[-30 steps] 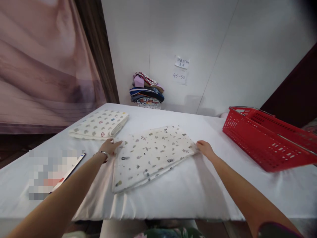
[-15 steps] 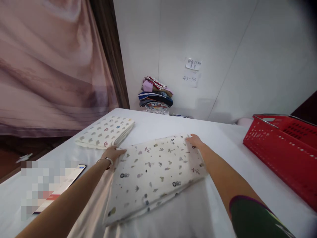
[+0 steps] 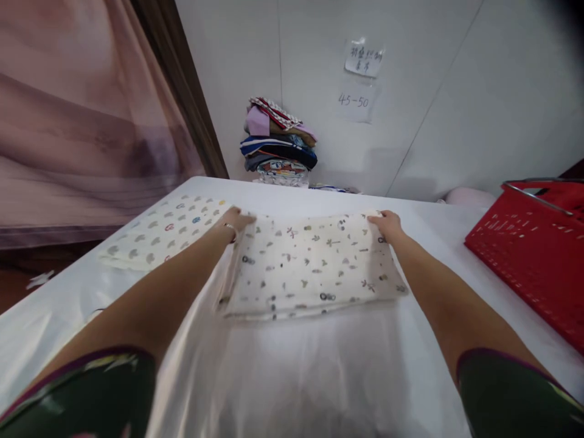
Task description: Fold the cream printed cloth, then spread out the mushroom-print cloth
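Note:
A folded white cloth (image 3: 314,261) printed with small plants and figures is stretched between my two hands over the white table. At its far left corner, my left hand (image 3: 238,220), with a bracelet at the wrist, is closed on the edge. My right hand (image 3: 387,225) pinches the far right corner. The cloth's near edge shows several layers and hangs toward me. Left of it lies another folded cloth (image 3: 176,228) with grey, red and blue motifs, partly covered by my left forearm.
A red perforated basket (image 3: 533,243) with a metal handle stands on the right. Folded fabrics (image 3: 279,143) are piled beyond the table's (image 3: 433,243) far edge, against a wall with two paper notes (image 3: 360,79). A pink curtain (image 3: 82,121) hangs at left.
Both hands have carried the printed cloth forward, away from me, and its edges now run nearly level. The view has tilted down, and my left arm now hides most of the phone.

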The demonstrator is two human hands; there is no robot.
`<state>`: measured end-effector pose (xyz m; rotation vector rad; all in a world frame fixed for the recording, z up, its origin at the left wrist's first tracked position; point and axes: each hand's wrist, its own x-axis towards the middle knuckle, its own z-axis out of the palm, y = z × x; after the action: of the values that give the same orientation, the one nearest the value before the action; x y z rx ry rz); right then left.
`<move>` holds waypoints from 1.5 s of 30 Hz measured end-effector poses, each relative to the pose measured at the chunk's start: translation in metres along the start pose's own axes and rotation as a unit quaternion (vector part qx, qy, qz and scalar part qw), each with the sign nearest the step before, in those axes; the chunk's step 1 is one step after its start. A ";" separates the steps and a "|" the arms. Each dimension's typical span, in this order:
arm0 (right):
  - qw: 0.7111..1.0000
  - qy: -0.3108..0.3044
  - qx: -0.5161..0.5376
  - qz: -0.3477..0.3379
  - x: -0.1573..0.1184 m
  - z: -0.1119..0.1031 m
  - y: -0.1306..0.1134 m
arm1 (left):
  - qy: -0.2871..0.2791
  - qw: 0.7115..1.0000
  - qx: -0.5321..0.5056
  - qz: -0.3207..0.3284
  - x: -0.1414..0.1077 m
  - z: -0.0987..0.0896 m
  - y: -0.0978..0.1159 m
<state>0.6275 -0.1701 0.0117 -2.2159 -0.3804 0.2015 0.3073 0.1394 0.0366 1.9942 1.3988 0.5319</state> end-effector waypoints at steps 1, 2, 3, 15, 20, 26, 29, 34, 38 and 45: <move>1.000 0.018 -0.010 0.002 0.008 -0.003 0.004 | -0.011 1.000 -0.002 0.013 0.009 0.011 0.015; 0.999 0.032 -0.019 0.000 0.015 -0.005 0.009 | -0.021 0.999 -0.008 0.028 0.015 0.020 0.027; 0.999 0.042 -0.028 -0.009 0.019 -0.008 0.014 | -0.030 0.999 -0.010 0.038 0.017 0.029 0.035; 0.956 -0.026 -0.051 -0.287 -0.139 -0.080 0.101 | -0.097 0.903 0.078 0.410 -0.119 -0.017 -0.064; 0.893 -0.079 -0.193 -0.399 -0.165 -0.083 0.119 | -0.082 0.847 0.137 0.506 -0.144 -0.023 -0.092; 0.882 -0.076 -0.290 -0.365 -0.149 -0.077 0.118 | -0.077 0.859 0.191 0.468 -0.140 -0.016 -0.093; 0.894 -0.080 -0.297 -0.327 -0.145 -0.080 0.113 | -0.093 0.855 0.198 0.469 -0.141 -0.018 -0.093; 0.919 -0.086 -0.258 -0.285 -0.135 -0.084 0.099 | -0.086 0.874 0.199 0.436 -0.137 -0.019 -0.094; 0.934 -0.079 -0.199 -0.285 -0.122 -0.083 0.087 | -0.093 0.892 0.192 0.398 -0.131 -0.017 -0.097; 0.969 -0.169 -0.110 -0.145 -0.111 -0.091 0.061 | -0.118 0.884 0.199 0.406 -0.128 -0.019 -0.098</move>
<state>0.5602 -0.3099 0.0219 -2.3082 -0.9481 0.3965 0.1837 0.0475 -0.0136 2.8591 0.4842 0.3324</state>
